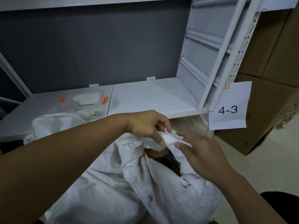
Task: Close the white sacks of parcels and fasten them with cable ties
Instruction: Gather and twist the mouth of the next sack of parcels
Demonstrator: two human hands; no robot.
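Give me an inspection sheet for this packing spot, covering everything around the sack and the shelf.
Surface: white shelf, low, behind the sack.
Job's things: white sack, mouth gathered but still gaping, brown parcel showing inside; second sack behind it to the left; no cable tie seen.
Clutter: clear box with orange clasps on the shelf; small coloured items at it, too blurred to name.
Grips: left grip and right grip both pinch the white sack's gathered mouth.
Cables: nothing seen.
Surroundings: cardboard boxes on the right; paper label reading 4-3 on the rack post.
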